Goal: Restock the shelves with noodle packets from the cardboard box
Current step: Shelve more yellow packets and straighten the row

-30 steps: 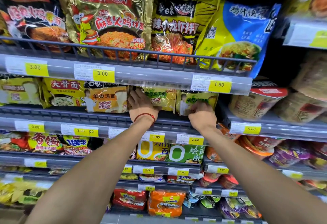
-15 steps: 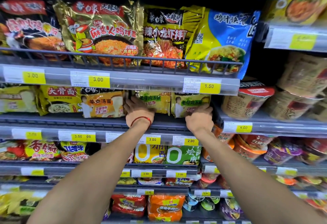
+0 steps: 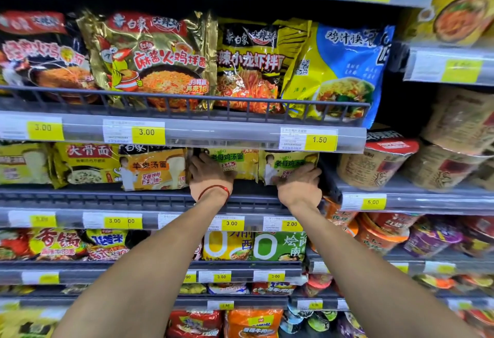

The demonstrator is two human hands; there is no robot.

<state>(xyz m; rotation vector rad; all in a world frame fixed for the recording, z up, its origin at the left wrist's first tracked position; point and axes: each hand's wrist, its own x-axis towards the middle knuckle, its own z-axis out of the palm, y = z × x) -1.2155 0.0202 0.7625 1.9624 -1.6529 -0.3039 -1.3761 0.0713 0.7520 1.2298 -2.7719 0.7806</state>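
Two yellow-green noodle packets stand side by side on the middle shelf (image 3: pixel 133 198). The right packet (image 3: pixel 290 162) is at 3 o'clock from the left packet (image 3: pixel 240 162). Both face out with words level; their tops hide behind the price strip (image 3: pixel 227 137), so the long side is hard to tell. The left hand (image 3: pixel 209 178) covers the left packet's 7 o'clock corner; its grip cannot be told. The right hand (image 3: pixel 299 189) curls round the right packet's bottom edge. They look light, crinkly, slippery, with brittle noodles inside, so soft holds on the side edges seem best.
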